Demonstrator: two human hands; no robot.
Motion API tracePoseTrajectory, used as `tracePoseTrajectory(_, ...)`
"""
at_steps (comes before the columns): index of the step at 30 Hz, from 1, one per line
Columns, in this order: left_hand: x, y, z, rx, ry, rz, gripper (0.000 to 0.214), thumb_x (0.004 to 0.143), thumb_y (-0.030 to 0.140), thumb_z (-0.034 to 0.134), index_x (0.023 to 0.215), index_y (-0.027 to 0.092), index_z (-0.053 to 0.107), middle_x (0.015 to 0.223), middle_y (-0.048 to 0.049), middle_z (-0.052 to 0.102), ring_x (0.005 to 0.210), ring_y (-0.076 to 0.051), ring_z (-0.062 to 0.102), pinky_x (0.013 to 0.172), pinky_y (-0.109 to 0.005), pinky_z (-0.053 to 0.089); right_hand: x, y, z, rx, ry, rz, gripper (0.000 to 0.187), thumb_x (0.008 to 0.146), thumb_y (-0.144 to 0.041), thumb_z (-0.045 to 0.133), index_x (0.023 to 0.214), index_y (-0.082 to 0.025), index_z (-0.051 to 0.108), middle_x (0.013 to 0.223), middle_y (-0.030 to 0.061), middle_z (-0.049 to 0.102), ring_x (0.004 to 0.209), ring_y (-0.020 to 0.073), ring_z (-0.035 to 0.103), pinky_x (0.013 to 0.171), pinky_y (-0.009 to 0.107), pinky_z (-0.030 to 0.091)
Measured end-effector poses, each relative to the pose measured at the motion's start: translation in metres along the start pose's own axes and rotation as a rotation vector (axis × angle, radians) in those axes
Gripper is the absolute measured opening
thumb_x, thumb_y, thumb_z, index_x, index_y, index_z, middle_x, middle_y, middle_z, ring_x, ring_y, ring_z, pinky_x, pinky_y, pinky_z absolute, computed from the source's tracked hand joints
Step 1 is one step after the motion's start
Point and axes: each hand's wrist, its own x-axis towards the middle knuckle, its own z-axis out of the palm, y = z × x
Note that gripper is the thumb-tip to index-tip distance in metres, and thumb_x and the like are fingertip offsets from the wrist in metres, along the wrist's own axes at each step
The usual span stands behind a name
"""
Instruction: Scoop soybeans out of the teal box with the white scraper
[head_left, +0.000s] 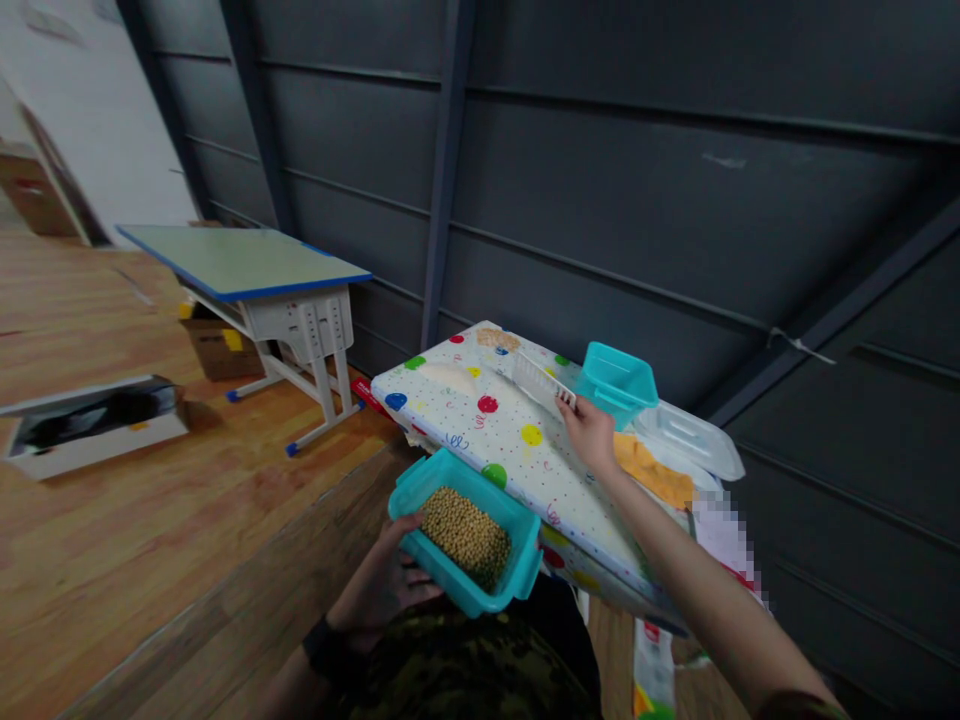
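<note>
My left hand (390, 580) grips a teal container (517, 575) full of yellowish beans (465, 535), holding it low, in front of the table's near edge. My right hand (589, 432) reaches out over the table with the spotted cloth (480, 425) and pinches the end of a white slotted basket (538, 380). Just right of that basket stands an empty teal container (616, 382). A clear lid (694, 438) lies beside it, over an orange cloth (652, 470).
A blue-edged school desk (240, 262) stands at the back left on the wooden floor. A white open box (90, 425) lies on the floor at left, a cardboard box (221, 345) under the desk. Dark grey wall panels (637, 180) run behind the table.
</note>
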Motion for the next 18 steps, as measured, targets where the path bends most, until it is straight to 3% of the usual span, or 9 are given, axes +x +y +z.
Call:
tracePoseTrajectory(5,0.006,-0.003,-0.004,0.003,-0.020,0.000,0.098,0.079,0.052,0.086,0.162,0.023,0.043,0.137,-0.0225,0.070,0.126,-0.049,0.076,0.105,-0.056,0.062,0.001,0.000,0.017,0.027,-0.054,-0.010,0.061,0.099,-0.077,0.054,0.070,-0.025,0.064,0.061,0.0068,0.062,0.064,0.0225,0.054,0.065,0.034,0.041)
tracePoseTrajectory(11,0.005,-0.004,-0.006,0.029,-0.030,0.032,0.117,0.062,0.056,0.096,0.160,0.026,0.041,0.149,-0.0257,0.064,0.130,-0.052,0.074,0.104,-0.056,0.062,-0.002,-0.013,0.030,0.046,-0.120,-0.034,0.050,0.101,-0.064,0.057,0.077,-0.022,0.072,0.066,0.0070,0.068,0.064,0.0227,0.058,0.066,0.034,0.042)
tracePoseTrajectory(18,0.003,-0.002,-0.007,-0.007,-0.001,0.033,0.100,0.076,0.050,0.089,0.162,0.026,0.044,0.155,-0.0260,0.061,0.132,-0.050,0.075,0.109,-0.058,0.061,-0.015,-0.042,0.044,0.060,-0.189,-0.079,0.041,0.102,-0.051,0.059,0.073,-0.024,0.068,0.062,0.0042,0.065,0.061,0.0213,0.057,0.064,0.032,0.040)
